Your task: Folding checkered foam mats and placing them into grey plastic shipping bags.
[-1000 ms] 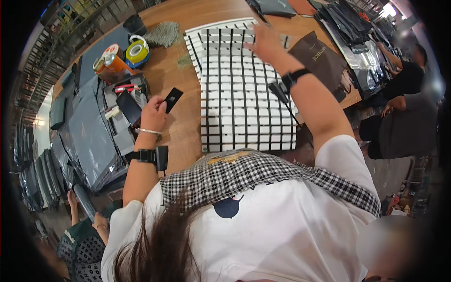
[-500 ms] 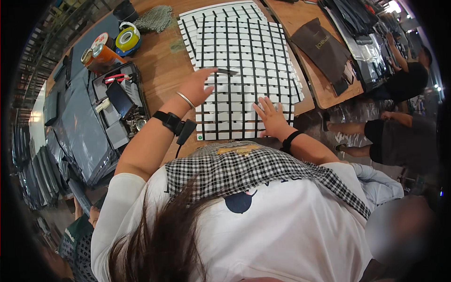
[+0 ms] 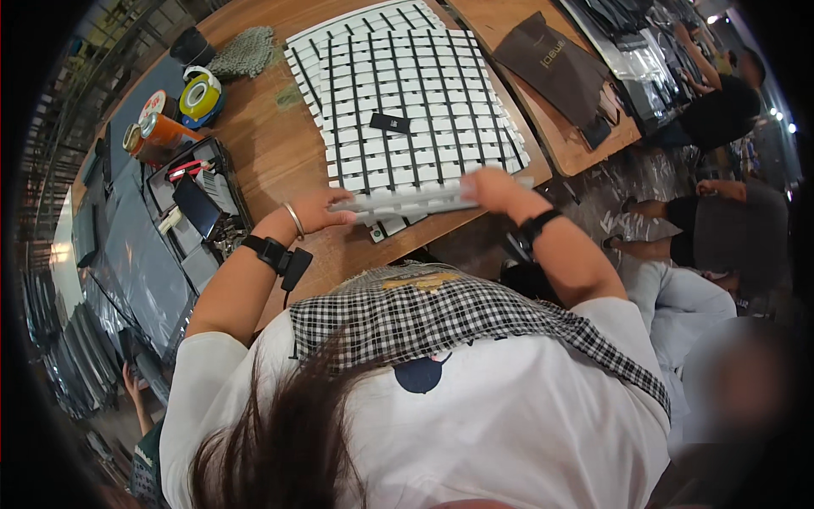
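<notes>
Sheets with white slats and black cross strips [image 3: 407, 81] lie stacked on the wooden table in front of me. A small black card [image 3: 390, 124] with a pale mark rests on the top sheet. A long pale grey strip [image 3: 407, 204], smeared by motion, spans my hands across the near edge of that sheet. Its left end is pinched by my left hand [image 3: 315, 210]. At the other end my right hand [image 3: 493, 190] has its fingers closed around it. Whether the strip is a separate piece or the sheet's raised edge, I cannot tell.
Yellow tape [image 3: 198, 99], an orange can [image 3: 158, 129] and a black tool box [image 3: 191, 199] stand at left, beside grey plastic-wrapped material [image 3: 127, 246]. A brown bag [image 3: 555, 76] lies on the right-hand table [image 3: 585, 157]. Other people are at right and lower left.
The black card has left my left hand and lies on the sheet. Both hands have moved to the near edge and closed on the pale strip; my right hand was spread flat before.
</notes>
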A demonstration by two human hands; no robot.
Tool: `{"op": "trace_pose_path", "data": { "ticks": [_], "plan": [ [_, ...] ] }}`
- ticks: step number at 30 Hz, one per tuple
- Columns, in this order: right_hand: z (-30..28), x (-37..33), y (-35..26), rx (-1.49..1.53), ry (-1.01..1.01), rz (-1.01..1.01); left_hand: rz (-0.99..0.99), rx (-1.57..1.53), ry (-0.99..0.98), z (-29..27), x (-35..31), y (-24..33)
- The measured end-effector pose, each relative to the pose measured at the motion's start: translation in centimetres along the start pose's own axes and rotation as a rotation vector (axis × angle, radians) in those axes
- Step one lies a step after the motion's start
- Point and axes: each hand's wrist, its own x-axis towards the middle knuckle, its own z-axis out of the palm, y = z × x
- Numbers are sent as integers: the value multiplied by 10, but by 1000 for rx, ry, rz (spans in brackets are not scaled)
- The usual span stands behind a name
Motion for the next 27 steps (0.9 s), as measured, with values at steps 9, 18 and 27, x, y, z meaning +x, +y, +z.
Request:
{"op": "trace_pose_path", "data": {
  "ticks": [9, 18, 27],
  "plan": [
    [15, 29, 1, 4, 418, -15, 189, 948, 663, 61, 57, 0],
    [55, -16, -11, -86, 422, -111, 232, 756, 504, 76, 44, -10],
    [68, -9, -44, -108, 397, 31, 35, 910, 596, 68, 46, -39]
  ]
}}
